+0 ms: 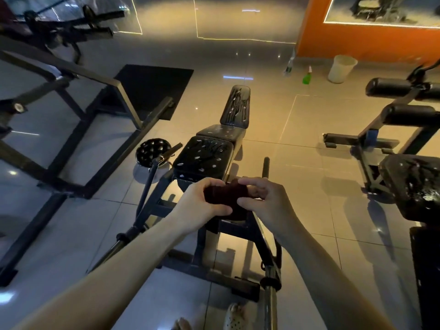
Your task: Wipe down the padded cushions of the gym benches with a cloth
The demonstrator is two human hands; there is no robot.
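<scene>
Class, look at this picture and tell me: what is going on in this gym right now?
A person stands at the near end of a gym bench, gripping a dark cloth with the left hand and right hand, just short of the seat cushion. The cushions are dotted with white blobs, apparently not yet wiped. A green spray bottle and white bucket stand by the orange wall.

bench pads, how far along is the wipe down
Done: the pads look sprayed; white droplets dot the seat pad, the middle pad and the backrest. In hand: the left hand and right hand both hold the dark cloth above the bench's near end. Left: every pad, none looks wiped, including the right bench pad.
</scene>
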